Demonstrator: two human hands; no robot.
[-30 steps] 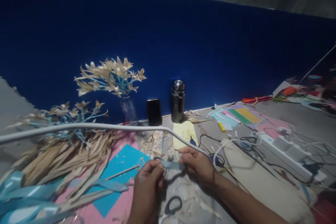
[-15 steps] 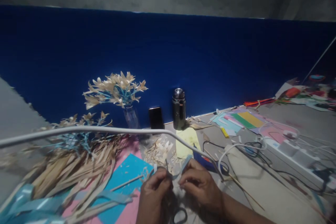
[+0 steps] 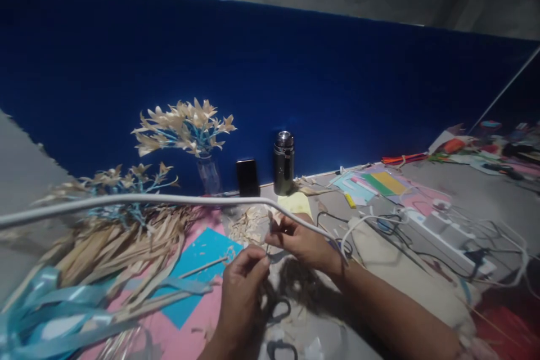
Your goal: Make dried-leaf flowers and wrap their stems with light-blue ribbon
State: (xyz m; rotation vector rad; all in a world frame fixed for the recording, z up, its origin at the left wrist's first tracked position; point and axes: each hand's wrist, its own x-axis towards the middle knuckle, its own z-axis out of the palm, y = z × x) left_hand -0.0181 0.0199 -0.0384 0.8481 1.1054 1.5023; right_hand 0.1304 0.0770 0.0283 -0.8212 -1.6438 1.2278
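My left hand (image 3: pixel 245 278) is closed in a pinch over the middle of the table, at the lower end of a thin stem (image 3: pixel 267 246). Just above and to the right, the fingers of my right hand (image 3: pixel 297 242) pinch the upper end of that stem; a small pale piece shows at the fingertips, too blurred to name. Below my hands lie the black handles of scissors (image 3: pixel 279 313), their blades hidden. Behind my fingers is a heap of pale dried husk pieces (image 3: pixel 247 225). A blue sheet (image 3: pixel 185 304) with a thin stick (image 3: pixel 205 266) lies left of my left hand.
Husk strips (image 3: pixel 139 247) and light-blue ribbon (image 3: pixel 42 315) cover the left side. Husk flowers stand in a glass vase (image 3: pixel 210 174) beside a phone (image 3: pixel 247 178) and a flask (image 3: pixel 284 163). A white cable (image 3: pixel 169 199) crosses in front; a power strip (image 3: pixel 447 242) lies right.
My right hand has moved up and away from my left, and the light-blue strip at its fingers no longer shows. More of the scissors handles is visible. The view has shifted slightly.
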